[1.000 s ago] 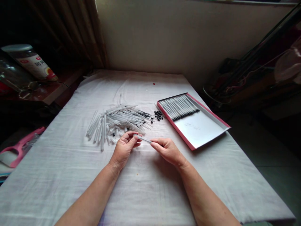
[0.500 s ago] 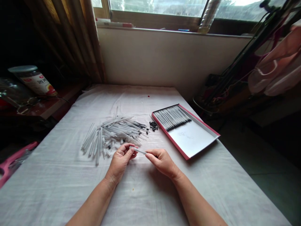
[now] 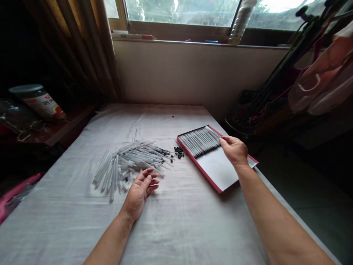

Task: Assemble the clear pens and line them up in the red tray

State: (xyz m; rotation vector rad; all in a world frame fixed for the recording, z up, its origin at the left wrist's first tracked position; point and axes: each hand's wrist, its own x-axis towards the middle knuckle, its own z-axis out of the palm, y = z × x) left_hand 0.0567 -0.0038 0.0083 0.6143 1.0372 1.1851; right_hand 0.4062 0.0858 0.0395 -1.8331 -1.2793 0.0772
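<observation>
My left hand (image 3: pixel 140 188) rests on the white cloth, palm half up and fingers apart, holding nothing. It lies just in front of a loose pile of clear plastic tubes (image 3: pixel 129 158). A few small black caps (image 3: pixel 179 151) lie between the pile and a flat red-rimmed tray (image 3: pixel 220 176). A neat row of filled tubes (image 3: pixel 200 141) lies in the tray's far half. My right hand (image 3: pixel 234 150) reaches over the tray with its fingers pinched on a thin clear tube at the row's right end.
The white cloth (image 3: pixel 176 228) covers the table, whose right edge drops off just past the tray. A lidded jar (image 3: pixel 37 100) stands on a dark shelf at the left, with a pink object (image 3: pixel 13 189) below it. Curtain, window sill and hanging clothes (image 3: pixel 320 84) are behind.
Both hands held one clear tube in front of the pile. Now my left hand has let go and lies open, and my right hand has moved right and away to the tray.
</observation>
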